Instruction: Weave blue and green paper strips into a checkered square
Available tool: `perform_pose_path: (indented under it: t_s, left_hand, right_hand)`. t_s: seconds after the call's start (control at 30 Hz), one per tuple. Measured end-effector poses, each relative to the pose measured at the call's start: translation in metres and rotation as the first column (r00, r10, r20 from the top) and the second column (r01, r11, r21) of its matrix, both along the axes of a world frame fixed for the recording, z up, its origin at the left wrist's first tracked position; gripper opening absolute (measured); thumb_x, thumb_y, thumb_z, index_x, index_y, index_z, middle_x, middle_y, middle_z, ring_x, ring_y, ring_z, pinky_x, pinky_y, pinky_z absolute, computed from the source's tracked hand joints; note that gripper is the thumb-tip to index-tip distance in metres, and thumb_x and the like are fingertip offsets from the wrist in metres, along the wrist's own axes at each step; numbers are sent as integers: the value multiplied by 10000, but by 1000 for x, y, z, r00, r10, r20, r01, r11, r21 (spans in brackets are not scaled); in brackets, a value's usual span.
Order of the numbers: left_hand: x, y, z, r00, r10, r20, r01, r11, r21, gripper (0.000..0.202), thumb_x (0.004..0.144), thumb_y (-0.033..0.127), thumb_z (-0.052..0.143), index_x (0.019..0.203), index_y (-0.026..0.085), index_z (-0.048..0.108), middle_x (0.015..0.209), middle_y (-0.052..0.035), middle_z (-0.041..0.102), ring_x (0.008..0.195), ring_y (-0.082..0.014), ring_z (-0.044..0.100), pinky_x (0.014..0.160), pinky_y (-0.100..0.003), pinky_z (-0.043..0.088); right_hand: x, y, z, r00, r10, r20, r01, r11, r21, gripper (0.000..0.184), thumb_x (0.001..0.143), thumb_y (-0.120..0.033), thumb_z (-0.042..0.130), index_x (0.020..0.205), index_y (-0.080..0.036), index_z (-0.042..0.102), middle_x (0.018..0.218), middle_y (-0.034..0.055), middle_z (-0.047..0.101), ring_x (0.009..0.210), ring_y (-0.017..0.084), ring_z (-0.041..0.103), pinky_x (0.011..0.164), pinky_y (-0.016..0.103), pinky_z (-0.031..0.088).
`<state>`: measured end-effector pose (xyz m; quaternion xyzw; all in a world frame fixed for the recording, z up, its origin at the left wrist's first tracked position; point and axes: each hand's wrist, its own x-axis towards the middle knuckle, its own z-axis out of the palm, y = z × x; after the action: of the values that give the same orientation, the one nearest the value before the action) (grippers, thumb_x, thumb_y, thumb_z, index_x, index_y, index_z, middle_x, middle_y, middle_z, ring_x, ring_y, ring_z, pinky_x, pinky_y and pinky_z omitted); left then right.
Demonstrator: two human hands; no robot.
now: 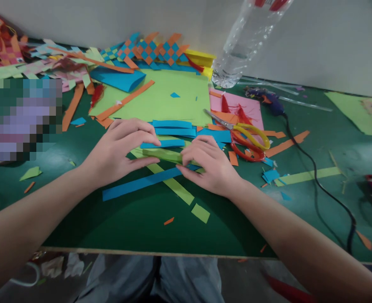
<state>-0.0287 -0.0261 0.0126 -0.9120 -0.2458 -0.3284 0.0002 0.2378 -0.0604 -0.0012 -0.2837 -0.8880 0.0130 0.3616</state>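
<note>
A folded green paper strip (162, 155) runs between my two hands. My right hand (209, 164) is closed, thumb against fingers, on its right end. My left hand (122, 147) curves around its left end with thumb and fingers apart. Below the hands, a long blue strip (132, 186) crosses a light green strip (179, 189) on the table. Just beyond the fingers lie several folded blue strips (173, 128). Right of my right hand rest scissors (249, 136) with yellow and red handles.
Woven blue-and-orange paper fish (149, 50) stand along the wall behind green sheets (173, 94). A clear bottle (245, 46) stands at the back. The cord (312, 164) of a purple glue gun (272, 103) runs down the right. Paper scraps lie around the green table (119, 227).
</note>
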Motion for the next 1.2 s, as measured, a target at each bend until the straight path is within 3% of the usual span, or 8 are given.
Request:
perform_pose_path:
  t_s: [0.17,0.27,0.53,0.9,1.07,1.2]
  left_hand:
    - [0,1,-2,1000,17,-17,-17,1000,-2,174,1024,385,664,1133,259,614,1114,-44,768,1070,-247,723,904,-379,509]
    - [1,2,-1,999,9,-36,-10,999,-30,160,1056,415,606,1116,268,628,1065,-18,794,991,-228,741,895,-376,485]
    - [2,2,0,999,26,-32,-29,993,-113,145,1069,312,554,1049,275,693,1008,-5,819,909,-223,756,892,-417,489]
    - [0,1,0,998,-23,-54,17,993,-117,216,1090,408,505,1049,283,677,972,13,821,849,-199,747,943,-395,433]
    - [2,0,-1,998,-45,-54,38,992,-120,221,1048,485,588,1026,287,684,952,11,827,813,-204,755,959,-410,444]
    - [3,0,-3,999,-40,-22,37,994,-100,133,1004,414,683,996,282,699,921,24,829,766,-190,754,931,-398,457]
  right_hand:
    - [1,0,-2,999,-40,-5,40,999,-35,102,1002,-151,601,1044,-244,597,915,-3,767,843,172,694,956,376,503]
    - [3,-1,-3,994,-100,-52,97,994,-51,163,1008,-227,633,1166,-264,615,984,18,788,925,207,717,959,401,534]
    - [5,0,-3,987,-149,-53,144,985,-91,54,1004,-203,639,997,-244,673,917,23,795,914,206,737,966,390,561]
    - [4,-1,-2,984,-173,-41,169,982,-85,154,1037,-185,574,1033,-238,718,979,30,818,949,188,768,949,369,612]
    - [4,-2,-2,983,-183,-26,179,977,-116,205,1046,-166,535,1064,-241,725,1014,30,826,997,189,775,969,376,617]
    - [4,-2,-2,987,-158,-42,152,982,-114,221,1050,-148,516,1068,-229,721,1025,29,828,997,178,780,990,357,614]
